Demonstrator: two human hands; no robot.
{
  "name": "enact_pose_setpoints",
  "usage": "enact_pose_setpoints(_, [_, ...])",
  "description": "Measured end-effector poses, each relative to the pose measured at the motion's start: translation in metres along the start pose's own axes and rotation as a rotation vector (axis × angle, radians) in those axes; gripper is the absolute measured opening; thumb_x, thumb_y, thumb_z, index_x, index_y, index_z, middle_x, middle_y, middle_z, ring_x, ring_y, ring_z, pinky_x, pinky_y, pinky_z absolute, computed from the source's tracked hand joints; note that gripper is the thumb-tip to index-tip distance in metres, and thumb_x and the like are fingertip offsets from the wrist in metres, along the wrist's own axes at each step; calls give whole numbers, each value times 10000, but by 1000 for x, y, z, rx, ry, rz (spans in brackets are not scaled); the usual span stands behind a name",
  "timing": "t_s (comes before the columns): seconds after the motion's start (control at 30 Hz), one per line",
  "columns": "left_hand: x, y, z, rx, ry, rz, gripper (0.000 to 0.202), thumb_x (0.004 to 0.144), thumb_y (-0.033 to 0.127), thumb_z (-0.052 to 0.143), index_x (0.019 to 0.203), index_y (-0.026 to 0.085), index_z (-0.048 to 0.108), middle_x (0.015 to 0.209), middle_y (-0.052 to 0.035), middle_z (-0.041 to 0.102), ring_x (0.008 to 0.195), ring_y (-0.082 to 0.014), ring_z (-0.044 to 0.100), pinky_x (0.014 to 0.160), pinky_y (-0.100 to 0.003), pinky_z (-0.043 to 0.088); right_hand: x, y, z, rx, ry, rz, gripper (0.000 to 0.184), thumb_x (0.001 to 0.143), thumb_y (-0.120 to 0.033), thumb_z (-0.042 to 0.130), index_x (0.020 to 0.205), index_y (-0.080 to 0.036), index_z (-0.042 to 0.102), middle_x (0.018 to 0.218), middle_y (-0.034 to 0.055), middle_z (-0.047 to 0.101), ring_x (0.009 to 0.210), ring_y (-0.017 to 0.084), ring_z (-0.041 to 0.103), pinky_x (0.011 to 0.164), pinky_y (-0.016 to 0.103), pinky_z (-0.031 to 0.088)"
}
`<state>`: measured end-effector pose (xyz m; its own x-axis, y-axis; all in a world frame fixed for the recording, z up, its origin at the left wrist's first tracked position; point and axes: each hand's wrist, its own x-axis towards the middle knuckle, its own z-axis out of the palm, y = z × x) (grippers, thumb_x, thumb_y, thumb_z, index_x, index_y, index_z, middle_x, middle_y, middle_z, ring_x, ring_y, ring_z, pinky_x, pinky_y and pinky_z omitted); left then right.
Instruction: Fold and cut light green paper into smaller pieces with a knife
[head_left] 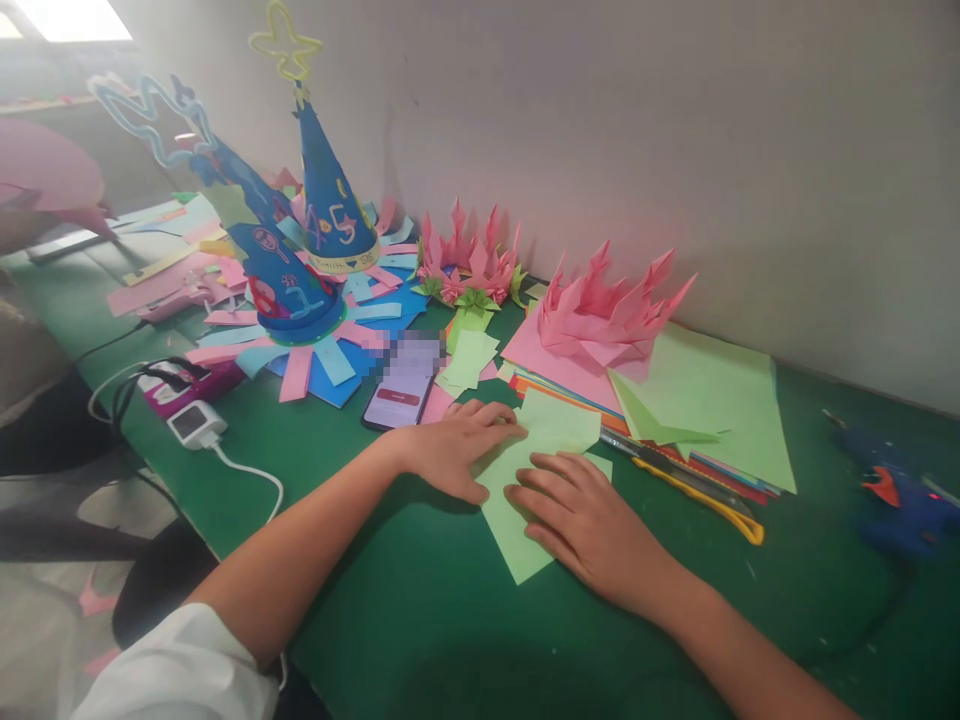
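Observation:
Pale green paper [517,545] lies on the table in front of me, with a folded-looking or overlapping upper part near its far edge. My left hand [457,450] rests over its left side, fingers stretched out and thumb apart. On its right side lies my right hand [570,510], palm down with the fingers spread flat. Neither hand grips anything that I can see. Just beyond the paper are a yellow-handled cutter [697,490] and a stack of coloured sheets with light green paper [727,400] on top. Left of my left hand sits a phone [405,385].
Pink folded-paper crowns [607,310] stand along the wall. Blue cone hats [330,200] with paper strips are at the back left. A magenta power strip [187,385] with a white charger [196,424] and cables lies at the left edge. A blue glue gun [900,490] lies at right.

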<state>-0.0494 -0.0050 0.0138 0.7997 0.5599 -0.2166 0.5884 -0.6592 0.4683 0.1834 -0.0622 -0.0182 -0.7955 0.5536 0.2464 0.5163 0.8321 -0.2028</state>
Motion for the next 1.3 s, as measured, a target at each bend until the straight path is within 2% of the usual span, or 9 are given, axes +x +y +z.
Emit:
enact_pose_setpoints(0.1, [0,-1,0,-4,0,16,802,672,356,619,1389,222,283,1345,-101,335,1180,-318,338,1012,-459,297,1,0,-1,-17,-4,-2,266,936,-295,442,1146,-234,594,1143,62,621,1143,267,488,987,480,351])
enact_pose_setpoints(0.3, [0,4,4,-17,80,-21,683,774,505,557,1356,227,331,1334,-116,357,1166,-324,361,997,-478,299,5,-2,-5,-34,-3,-22,259,924,-292,467,1135,-247,611,1097,72,621,1123,272,497,951,476,387])
enact_pose_setpoints(0.5, [-1,9,5,-16,45,-59,722,747,434,617,1369,223,317,1346,-113,352,1185,-332,342,996,-488,308,6,-4,-6,-28,31,15,249,931,-287,452,1107,-239,621,1090,65,635,1083,243,524,951,448,389])
enact_pose_setpoints(0.63, [-1,9,5,-14,55,-81,739,733,410,641,1372,238,312,1355,-106,346,1188,-327,342,1004,-487,302,2,1,-9,-30,102,82,275,951,-314,411,1063,-200,635,1050,72,660,1041,225,548,991,455,325])
enact_pose_setpoints(0.77, [-1,9,6,-29,72,-71,739,722,393,647,1367,247,314,1347,-99,352,1199,-323,334,1013,-477,294,-3,9,-14,-73,172,169,288,958,-263,381,968,-201,662,963,59,684,986,212,564,954,425,315])
enact_pose_setpoints(1.07, [-1,9,6,-58,67,-88,736,716,392,645,1364,250,327,1328,-100,359,1183,-332,342,1003,-486,299,-11,20,-20,-243,242,352,294,945,-230,392,866,-205,674,885,40,688,957,223,548,808,393,290])
enact_pose_setpoints(1.3, [-1,13,2,-75,60,-106,725,710,381,654,1350,254,336,1304,-92,372,1171,-326,347,998,-479,302,-15,26,-18,-331,221,396,323,937,-253,418,701,-182,627,712,36,614,771,197,517,747,375,286])
